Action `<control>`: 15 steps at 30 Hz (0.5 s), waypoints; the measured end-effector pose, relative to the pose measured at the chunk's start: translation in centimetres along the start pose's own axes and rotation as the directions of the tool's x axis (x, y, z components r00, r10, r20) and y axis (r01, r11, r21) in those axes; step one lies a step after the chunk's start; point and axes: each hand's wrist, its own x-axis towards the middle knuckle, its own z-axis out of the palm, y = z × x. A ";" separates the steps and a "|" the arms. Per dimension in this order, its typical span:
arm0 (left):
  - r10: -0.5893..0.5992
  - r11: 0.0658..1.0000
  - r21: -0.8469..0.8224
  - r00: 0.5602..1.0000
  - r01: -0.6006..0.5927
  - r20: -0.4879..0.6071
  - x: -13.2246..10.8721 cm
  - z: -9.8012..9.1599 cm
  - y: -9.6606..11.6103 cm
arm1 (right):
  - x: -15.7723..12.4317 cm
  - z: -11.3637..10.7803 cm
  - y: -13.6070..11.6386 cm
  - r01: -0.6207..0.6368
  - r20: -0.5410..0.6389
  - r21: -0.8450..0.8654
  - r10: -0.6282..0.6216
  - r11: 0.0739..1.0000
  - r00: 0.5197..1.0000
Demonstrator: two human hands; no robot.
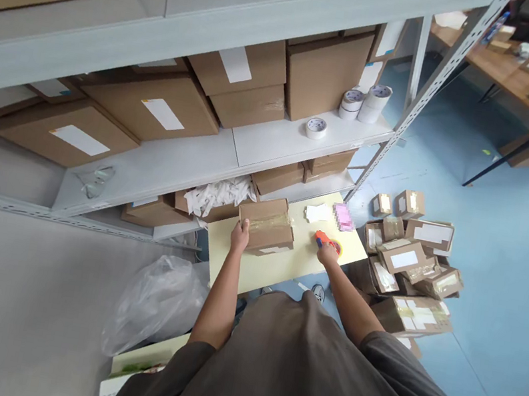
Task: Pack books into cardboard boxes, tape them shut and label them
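A cardboard box (267, 223) with clear tape across its top lies on the pale yellow table (251, 277). My left hand (240, 236) grips the box at its left end, with the thumb up along the edge. Farther right, my right hand (327, 254) is closed around an orange and blue tape dispenser (323, 238), low over the table and apart from the box. Part of the dispenser is hidden by the hand. Beyond it lie a white paper (317, 213) and a pink blurred item (343, 216).
Metal shelving (282, 150) with cartons stands ahead, and an upper shelf juts overhead. Tape rolls (315, 128) sit on the middle shelf. Small boxes (406, 259) are heaped on the floor at right. A plastic bag (158, 302) lies at left. A wooden desk (508, 76) stands far right.
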 end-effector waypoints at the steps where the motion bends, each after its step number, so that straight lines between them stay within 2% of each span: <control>1: -0.001 1.000 0.007 1.000 0.001 0.001 0.0 0.0 0.0 | -0.2 -0.5 -0.9 0.064 -0.040 0.081 -0.061 0.995 0.997; 2: -0.001 1.000 0.014 1.000 0.001 -0.001 0.1 0.0 0.0 | -0.4 -1.2 -2.0 0.163 -0.093 0.176 -0.148 0.971 0.985; 4: -0.004 1.000 0.024 1.000 0.004 -0.006 0.2 0.1 0.0 | -0.8 -2.3 -4.8 0.394 -0.212 0.345 -0.339 0.852 0.917; 5: -0.006 1.000 0.024 1.000 0.006 -0.008 0.2 0.1 0.0 | -1.1 -2.6 -6.4 0.450 -0.224 0.415 -0.390 0.791 0.893; 7: -0.007 1.000 0.016 1.000 0.007 -0.002 0.2 0.1 0.0 | -1.7 -2.6 -9.4 0.459 -0.155 0.520 -0.449 0.721 0.880; 10: -0.007 1.000 -0.006 1.000 0.007 0.015 0.1 0.1 -0.1 | -2.9 -1.8 -12.4 0.409 -0.028 0.567 -0.479 0.715 0.877; 13: 0.001 0.999 -0.034 1.000 0.000 0.019 0.0 0.0 -0.1 | -3.8 -1.5 -13.2 0.381 0.026 0.578 -0.482 0.722 0.876; 15: 0.004 0.999 -0.054 1.000 -0.003 0.023 0.0 0.0 -0.1 | -4.3 -2.0 -13.2 0.370 0.021 0.600 -0.477 0.709 0.879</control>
